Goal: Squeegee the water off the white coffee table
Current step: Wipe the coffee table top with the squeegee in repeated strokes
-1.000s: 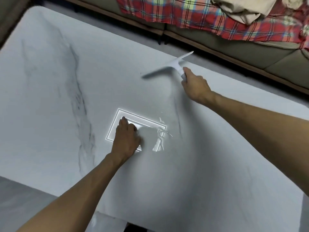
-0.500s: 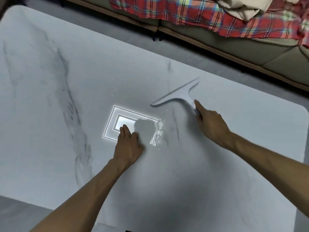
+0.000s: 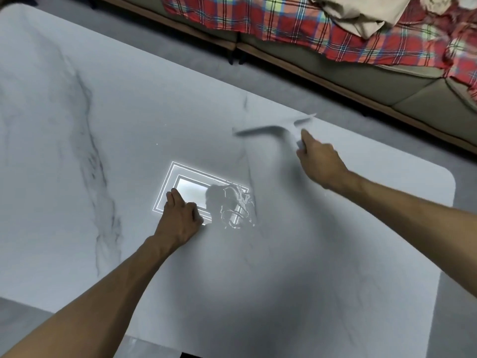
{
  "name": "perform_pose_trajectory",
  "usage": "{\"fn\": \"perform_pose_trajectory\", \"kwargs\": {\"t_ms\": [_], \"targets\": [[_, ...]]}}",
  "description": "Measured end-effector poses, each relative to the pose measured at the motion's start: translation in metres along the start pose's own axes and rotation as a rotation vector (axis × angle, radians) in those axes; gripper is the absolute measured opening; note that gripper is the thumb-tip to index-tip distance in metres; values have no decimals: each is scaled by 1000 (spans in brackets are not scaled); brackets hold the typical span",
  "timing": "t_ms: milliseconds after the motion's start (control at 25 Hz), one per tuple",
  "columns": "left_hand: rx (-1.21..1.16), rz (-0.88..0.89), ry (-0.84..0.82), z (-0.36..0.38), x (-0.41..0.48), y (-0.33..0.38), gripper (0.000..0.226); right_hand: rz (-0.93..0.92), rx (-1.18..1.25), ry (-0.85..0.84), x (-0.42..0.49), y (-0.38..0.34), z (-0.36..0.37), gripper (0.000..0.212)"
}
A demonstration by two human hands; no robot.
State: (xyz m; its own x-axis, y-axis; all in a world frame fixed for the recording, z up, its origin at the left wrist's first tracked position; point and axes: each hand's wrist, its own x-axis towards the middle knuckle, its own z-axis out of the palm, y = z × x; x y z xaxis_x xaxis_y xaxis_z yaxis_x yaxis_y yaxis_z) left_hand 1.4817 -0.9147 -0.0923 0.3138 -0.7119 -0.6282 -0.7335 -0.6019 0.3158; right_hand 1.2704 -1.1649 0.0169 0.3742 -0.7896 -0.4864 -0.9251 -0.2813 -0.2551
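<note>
White coffee table (image 3: 129, 112): right hand (image 3: 322, 164) grasps the squeegee (image 3: 260, 131), blade crosswise ahead; water puddle (image 3: 233, 206) lies back-left of it.

I'm looking into a home living room: a marble-look table (image 3: 129, 125) beside a sofa (image 3: 348, 81) (plaid blanket (image 3: 284, 21) draped over it).

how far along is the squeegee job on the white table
Partway, it seems. Done: much of the coffee table shows no puddles. In hand: the right hand grips the squeegee, blurred, near the far edge; the left hand rests on the top. Left: shiny water streaks beside the left hand.
</note>
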Motion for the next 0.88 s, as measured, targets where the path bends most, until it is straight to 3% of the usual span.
{"fn": "perform_pose_trajectory", "kwargs": {"t_ms": [120, 240, 440, 600, 720, 880], "targets": [[-54, -36, -43, -1, -1, -1, 45, 141, 203, 42, 56, -29, 9, 45], [-111, 13, -45, -3, -1, -4, 44, 143, 188, 44, 58, -37, 26, 56], [-116, -40, -85, -7, -2, 3, 36, -74, -40, 4, -27, 14, 51, 57], [-88, -77, -59, 0, -1, 0, 43, -74, -169, -160, -110, 66, 53, 59], [-44, -28, 54, 1, -2, -2, 48, -52, -184, -242, -141, 73, 38, 59], [-15, 62, 89, -3, -5, 0, 54, -57, -15, -58, -81, 29, 14, 55]]}}
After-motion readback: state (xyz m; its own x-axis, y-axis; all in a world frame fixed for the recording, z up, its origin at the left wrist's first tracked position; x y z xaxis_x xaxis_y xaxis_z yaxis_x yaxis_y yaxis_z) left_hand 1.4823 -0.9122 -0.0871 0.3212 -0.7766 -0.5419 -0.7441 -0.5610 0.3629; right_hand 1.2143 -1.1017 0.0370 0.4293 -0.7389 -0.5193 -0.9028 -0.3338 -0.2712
